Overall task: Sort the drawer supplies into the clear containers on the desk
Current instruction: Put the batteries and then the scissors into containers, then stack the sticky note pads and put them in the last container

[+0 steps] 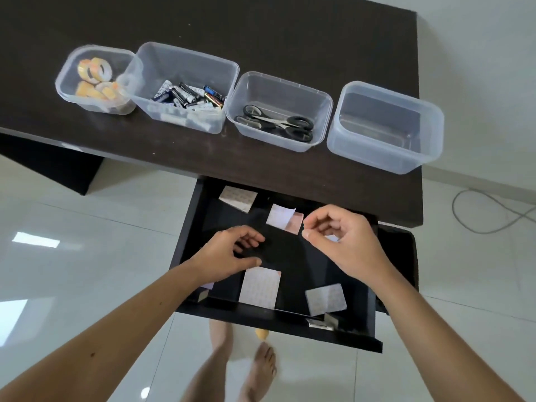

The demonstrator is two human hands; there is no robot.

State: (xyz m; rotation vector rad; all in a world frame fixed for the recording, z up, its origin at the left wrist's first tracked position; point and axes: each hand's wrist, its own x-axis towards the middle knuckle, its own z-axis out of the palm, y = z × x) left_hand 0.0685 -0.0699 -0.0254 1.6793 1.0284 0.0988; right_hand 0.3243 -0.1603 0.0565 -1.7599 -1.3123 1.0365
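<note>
The black drawer (397,256) is pulled out below the dark desk (261,30). Several white and pink sticker sheets lie in it: one at the back left (238,198), one at the back middle (284,218), one at the front (259,286), one at the front right (325,298). My left hand (229,253) hovers over the drawer's middle with fingers apart, holding nothing. My right hand (342,242) hangs beside the back-middle sheet, thumb and fingers curled but apart. On the desk stand clear containers: tape rolls (95,76), batteries (188,95), scissors (278,121), and an empty one (385,126).
Small metal clips (322,322) sit at the drawer's front right corner, another (202,295) at the front left. A grey cable (493,216) loops on the white tiled floor to the right. My bare feet (261,369) stand under the drawer.
</note>
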